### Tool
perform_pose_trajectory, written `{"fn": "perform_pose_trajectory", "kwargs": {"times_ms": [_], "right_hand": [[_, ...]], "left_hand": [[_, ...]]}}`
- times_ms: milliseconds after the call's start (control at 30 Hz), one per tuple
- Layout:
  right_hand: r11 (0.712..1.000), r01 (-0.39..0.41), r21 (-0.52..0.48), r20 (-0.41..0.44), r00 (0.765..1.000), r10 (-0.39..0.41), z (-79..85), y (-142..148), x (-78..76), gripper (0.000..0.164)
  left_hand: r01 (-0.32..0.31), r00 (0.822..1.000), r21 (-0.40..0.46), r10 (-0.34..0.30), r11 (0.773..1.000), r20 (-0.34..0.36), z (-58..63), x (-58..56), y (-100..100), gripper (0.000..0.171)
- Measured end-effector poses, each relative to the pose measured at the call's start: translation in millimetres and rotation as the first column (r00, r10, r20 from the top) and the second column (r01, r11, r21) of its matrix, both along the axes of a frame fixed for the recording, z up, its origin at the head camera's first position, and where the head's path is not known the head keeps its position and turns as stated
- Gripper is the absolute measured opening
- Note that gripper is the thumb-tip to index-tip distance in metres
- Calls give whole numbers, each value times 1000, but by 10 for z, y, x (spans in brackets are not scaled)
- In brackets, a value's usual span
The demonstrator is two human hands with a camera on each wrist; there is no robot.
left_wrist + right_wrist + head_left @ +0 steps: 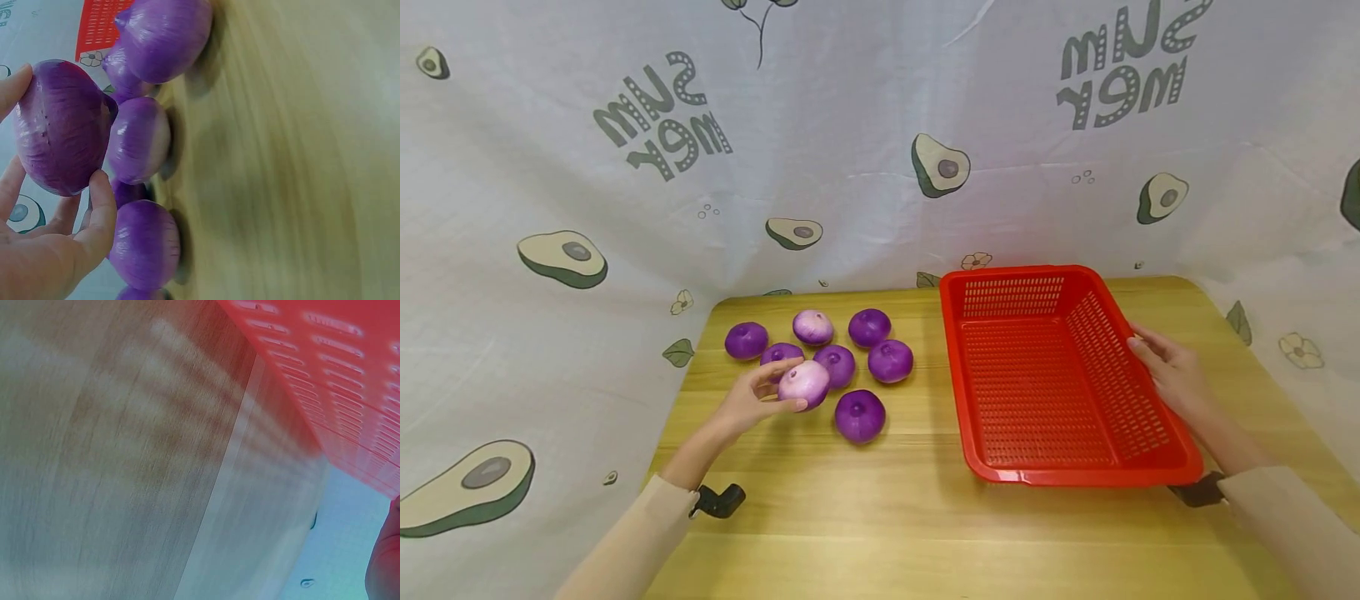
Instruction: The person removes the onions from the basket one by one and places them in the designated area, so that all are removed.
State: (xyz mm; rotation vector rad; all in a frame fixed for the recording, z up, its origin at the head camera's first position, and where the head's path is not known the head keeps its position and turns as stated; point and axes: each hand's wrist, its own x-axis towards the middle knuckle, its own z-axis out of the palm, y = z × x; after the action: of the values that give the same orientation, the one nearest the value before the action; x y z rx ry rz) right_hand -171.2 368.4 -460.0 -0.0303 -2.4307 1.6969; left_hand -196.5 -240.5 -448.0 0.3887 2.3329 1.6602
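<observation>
My left hand [747, 407] grips a purple onion [803, 384] with a pale top between thumb and fingers, above the wooden table. Up close in the left wrist view, this same onion [61, 128] shows its pointed end facing right. Several other purple onions lie loosely grouped around and behind it, one of them [860, 416] nearest the front. On the right side of the table is a red plastic basket [1037, 392] with slotted walls. My right hand [1174, 372] holds its right rim; most of those fingers are hidden in the right wrist view.
The wooden table [865, 508] reaches back to a white cloth [850, 100] printed with avocados and lettering, which hangs behind and along the sides. A black strap-on camera [721, 501] sits at the left wrist.
</observation>
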Motion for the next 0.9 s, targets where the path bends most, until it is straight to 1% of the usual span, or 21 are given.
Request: {"fn": "perform_pose_trajectory", "kwargs": {"times_ms": [133, 367, 533, 767, 900], "right_hand": [[1000, 1, 7, 0, 1000, -1, 3, -4, 2, 48], [999, 11, 48, -13, 1000, -10, 3, -16, 6, 49], [999, 4, 37, -10, 1000, -4, -1, -6, 7, 49], [1000, -8, 20, 0, 1000, 8, -13, 9, -3, 50], [999, -1, 44, 6, 1000, 0, -9, 9, 2, 51]], "left_hand": [[-18, 1000, 4, 18, 1000, 19, -82, 39, -28, 67], [-32, 999, 9, 32, 999, 35, -242, 102, -35, 66], [-37, 998, 14, 37, 999, 58, -337, 136, -21, 64], [-44, 999, -6, 44, 999, 13, -460, 124, -31, 61], [-50, 998, -9, 50, 999, 25, -485, 125, -37, 61]]}}
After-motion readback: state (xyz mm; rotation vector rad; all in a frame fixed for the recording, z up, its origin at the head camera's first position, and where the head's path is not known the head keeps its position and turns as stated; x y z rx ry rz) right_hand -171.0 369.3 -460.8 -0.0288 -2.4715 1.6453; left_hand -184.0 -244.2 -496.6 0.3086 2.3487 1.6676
